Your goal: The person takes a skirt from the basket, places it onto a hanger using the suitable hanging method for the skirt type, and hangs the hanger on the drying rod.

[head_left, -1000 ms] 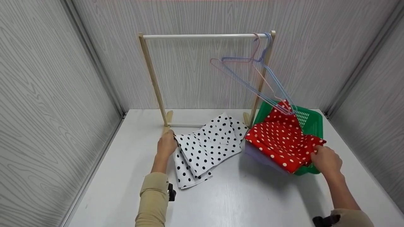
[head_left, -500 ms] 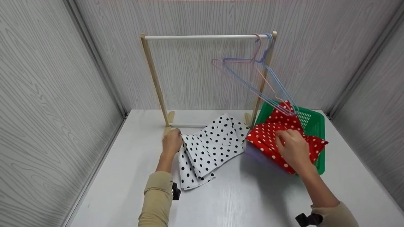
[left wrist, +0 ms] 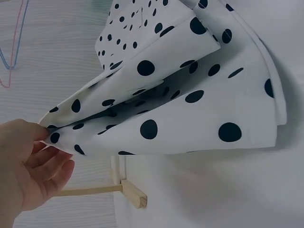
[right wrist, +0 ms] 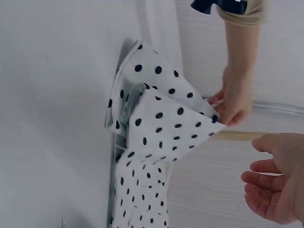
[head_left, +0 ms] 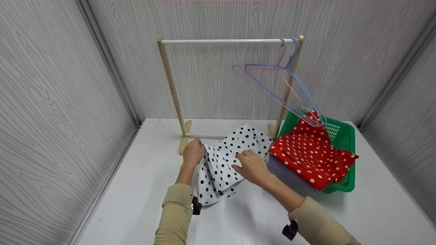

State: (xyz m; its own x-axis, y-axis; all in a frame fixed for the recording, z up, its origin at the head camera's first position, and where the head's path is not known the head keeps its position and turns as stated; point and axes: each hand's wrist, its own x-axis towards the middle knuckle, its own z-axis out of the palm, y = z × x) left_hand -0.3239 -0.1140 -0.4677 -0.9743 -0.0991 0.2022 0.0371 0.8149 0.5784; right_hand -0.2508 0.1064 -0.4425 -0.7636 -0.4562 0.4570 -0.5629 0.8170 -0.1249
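A white cloth with black polka dots (head_left: 223, 163) lies loosely folded on the table, one corner lifted. My left hand (head_left: 193, 152) pinches that corner between thumb and fingers; in the left wrist view the cloth (left wrist: 190, 128) hangs in a fold from the fingertips. My right hand (head_left: 252, 166) is over the cloth's right part in the head view, fingers slightly bent. In the right wrist view that hand (right wrist: 273, 178) holds nothing and stands apart from the cloth.
A red polka-dot cloth (head_left: 306, 153) drapes over a green basket (head_left: 349, 136) at right, with something pale purple (head_left: 282, 170) under its left edge. Behind stands a wooden rack with a white rail (head_left: 218, 41); pink and blue hangers (head_left: 272, 95) hang at its right end.
My right hand has let go of the red cloth's corner and moved left, over the white cloth. My left hand keeps its hold on the white cloth. The head view has shifted slightly.
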